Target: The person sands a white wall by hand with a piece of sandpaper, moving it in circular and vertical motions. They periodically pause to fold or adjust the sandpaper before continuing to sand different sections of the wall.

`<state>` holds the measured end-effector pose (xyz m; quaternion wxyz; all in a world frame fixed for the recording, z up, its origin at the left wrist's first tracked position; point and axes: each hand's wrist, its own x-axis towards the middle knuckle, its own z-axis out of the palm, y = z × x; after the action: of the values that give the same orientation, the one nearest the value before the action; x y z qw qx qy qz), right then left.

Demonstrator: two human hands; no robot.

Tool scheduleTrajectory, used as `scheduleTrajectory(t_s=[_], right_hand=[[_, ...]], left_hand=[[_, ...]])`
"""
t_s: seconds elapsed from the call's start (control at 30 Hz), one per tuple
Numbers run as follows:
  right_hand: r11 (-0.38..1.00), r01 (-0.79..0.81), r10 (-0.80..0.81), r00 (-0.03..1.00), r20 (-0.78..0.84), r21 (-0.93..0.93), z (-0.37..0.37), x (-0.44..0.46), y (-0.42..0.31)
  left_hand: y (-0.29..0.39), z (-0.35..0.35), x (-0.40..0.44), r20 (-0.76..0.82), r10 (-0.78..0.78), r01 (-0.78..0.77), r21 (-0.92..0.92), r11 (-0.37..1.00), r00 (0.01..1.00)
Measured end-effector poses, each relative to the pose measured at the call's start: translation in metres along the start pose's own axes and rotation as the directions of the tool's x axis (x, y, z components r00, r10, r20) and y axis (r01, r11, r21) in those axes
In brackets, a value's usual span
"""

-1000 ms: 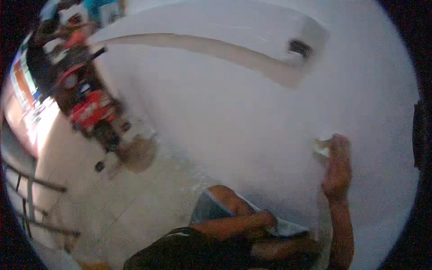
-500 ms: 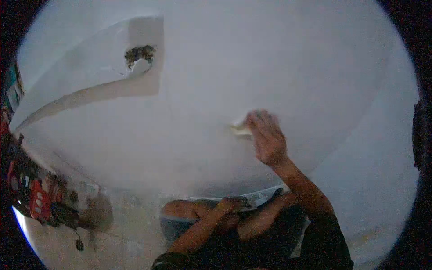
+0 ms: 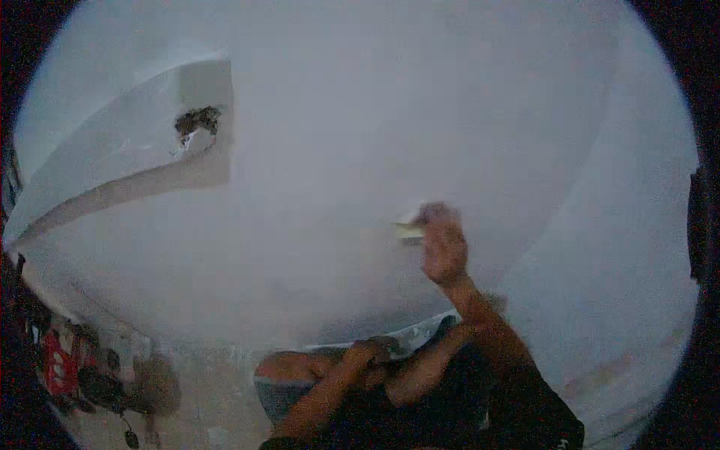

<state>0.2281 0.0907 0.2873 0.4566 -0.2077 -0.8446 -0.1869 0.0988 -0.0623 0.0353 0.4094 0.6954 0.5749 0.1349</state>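
Observation:
My right hand point(image 3: 444, 244) is raised against a smooth white wall point(image 3: 322, 150), slightly blurred by motion. Its fingers are closed on a thin, pale yellow flat piece point(image 3: 409, 231), whose left edge sticks out against the wall; the exact kind is unclear. Down by my bent knee point(image 3: 289, 366), my left hand point(image 3: 371, 351) rests low near the foot of the wall. Dim light hides its fingers, and I cannot make out whether it holds anything.
A recess point(image 3: 206, 166) with a curved edge lies at the upper left, with a rough dark hole point(image 3: 196, 120) in it. Red and dark items point(image 3: 60, 364) stand on the pale floor point(image 3: 217, 390) at lower left. Another white wall surface point(image 3: 600, 300) rises at right.
The view has shifted, so the recess appears farther left and lower. Against the wall, my right hand has moved right and somewhat up with the yellow piece. My left hand stays by the knee.

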Motion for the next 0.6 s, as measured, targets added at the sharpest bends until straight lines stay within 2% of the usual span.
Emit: scheduleTrajectory(t_s=[0.03,0.1,0.13,0.2,0.27,0.3,0.33,0.4,0.47,0.53,0.6], right_hand=[[0.988,-0.125,0.127,0.992,0.008,-0.095,-0.005,-0.017,0.026],[0.986,-0.145,0.108,0.930,-0.351,-0.080,-0.028,-0.003,0.074],[0.985,-0.146,0.107,0.931,-0.349,-0.089,-0.034,0.012,0.081],[0.952,-0.302,0.240,0.827,-0.509,-0.041,-0.044,0.037,0.086],[0.995,-0.099,0.092,0.871,-0.482,0.011,-0.040,0.059,0.052],[0.997,-0.062,0.073,0.912,-0.404,0.040,-0.015,0.049,0.044],[0.994,-0.009,0.045,0.946,-0.321,0.113,-0.029,0.048,0.002],[0.998,0.027,-0.031,0.998,0.063,0.063,-0.026,0.004,-0.022],[0.995,0.001,-0.007,0.998,0.056,0.098,-0.003,-0.024,-0.010],[0.990,-0.061,0.054,0.997,0.060,0.131,-0.013,-0.040,-0.006],[0.996,-0.041,0.039,0.999,0.022,0.074,-0.027,-0.032,0.010]], left_hand=[[0.000,0.002,-0.001,0.006,-0.004,0.004,0.002,1.000,1.000],[0.000,0.004,-0.001,0.016,-0.008,0.008,0.003,1.000,1.000],[0.000,0.001,-0.001,0.022,-0.011,0.011,-0.001,1.000,1.000],[0.005,-0.001,0.000,0.031,-0.010,0.010,-0.003,1.000,0.999],[0.014,0.001,-0.003,0.037,-0.003,0.003,-0.004,1.000,0.999],[0.017,-0.002,-0.003,0.043,0.001,-0.001,-0.005,1.000,0.999],[0.016,-0.002,-0.005,0.041,-0.004,0.004,0.000,1.000,0.999],[0.022,-0.001,-0.003,0.034,0.006,-0.007,0.013,1.000,0.999],[0.023,-0.018,0.001,0.013,0.017,-0.017,0.019,1.000,1.000],[0.031,-0.027,-0.003,-0.005,0.027,-0.027,0.027,0.999,1.000],[0.038,-0.038,-0.007,0.005,0.017,-0.018,0.030,0.999,1.000]])
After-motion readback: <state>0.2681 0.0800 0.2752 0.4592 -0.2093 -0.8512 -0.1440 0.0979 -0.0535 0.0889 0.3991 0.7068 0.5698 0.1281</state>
